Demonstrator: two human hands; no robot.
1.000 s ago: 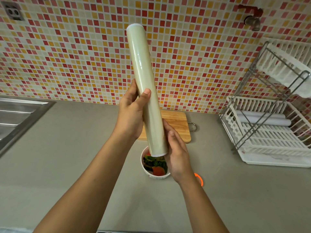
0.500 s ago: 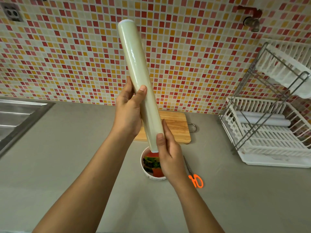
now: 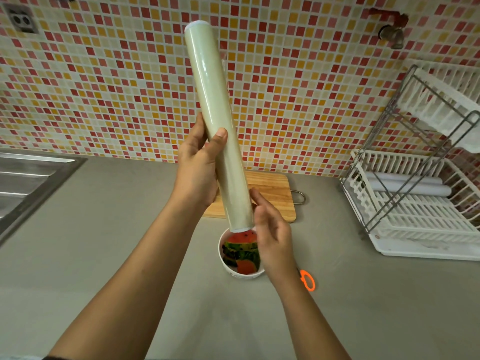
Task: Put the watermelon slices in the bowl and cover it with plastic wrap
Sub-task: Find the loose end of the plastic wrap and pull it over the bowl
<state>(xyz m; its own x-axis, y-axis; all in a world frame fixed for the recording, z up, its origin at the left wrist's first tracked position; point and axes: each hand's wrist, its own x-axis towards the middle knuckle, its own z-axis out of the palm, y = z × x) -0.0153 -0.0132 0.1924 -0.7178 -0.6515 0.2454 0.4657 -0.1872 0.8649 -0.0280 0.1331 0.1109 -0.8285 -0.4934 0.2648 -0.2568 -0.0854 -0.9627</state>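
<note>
Two hands (image 3: pixel 196 167) (image 3: pixel 274 237), one bowl (image 3: pixel 228 268), one board (image 3: pixel 272 196)

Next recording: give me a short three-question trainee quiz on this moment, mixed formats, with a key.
1. True or false: the watermelon slices already lie in the bowl.
2. Which grips the plastic wrap roll around its middle? A) left hand B) right hand C) neither
3. Fill in: the orange-handled scissors lie on the counter to the bowl's ___.
Key: 1 true; 2 A; 3 right.
</note>
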